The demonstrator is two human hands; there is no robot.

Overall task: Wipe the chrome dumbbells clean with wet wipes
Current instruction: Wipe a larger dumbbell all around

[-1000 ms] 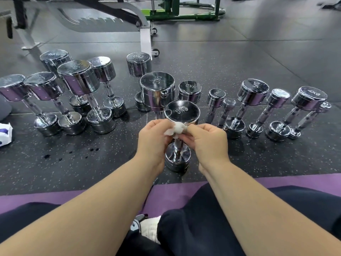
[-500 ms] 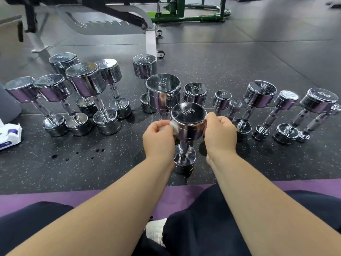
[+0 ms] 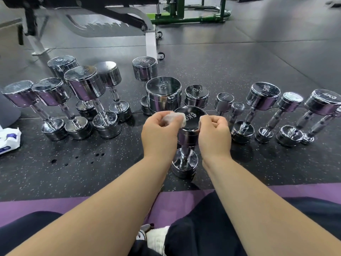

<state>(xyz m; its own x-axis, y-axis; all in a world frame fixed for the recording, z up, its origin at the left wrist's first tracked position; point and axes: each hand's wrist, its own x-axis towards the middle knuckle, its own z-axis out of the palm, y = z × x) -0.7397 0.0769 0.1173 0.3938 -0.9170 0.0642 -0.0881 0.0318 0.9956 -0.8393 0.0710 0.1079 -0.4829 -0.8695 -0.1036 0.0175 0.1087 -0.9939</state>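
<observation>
Two hands meet at the top of a 6 kg dumbbell standing upright on the dark speckled floor, just ahead of the person's knees. The left hand pinches a crumpled white wipe against the top face's left edge. The right hand curls round the right rim. More dumbbells stand behind, and a wipe pack lies far left.

Left hand now higher, wet wipe up off side of 6KG dumbbell onto left edge of its top face, covering part of stamped marking. Right hand shifts from wrapping head's side to curled fingers at upper right rim. A second ago both hands pinched wipe together in front of handle.
</observation>
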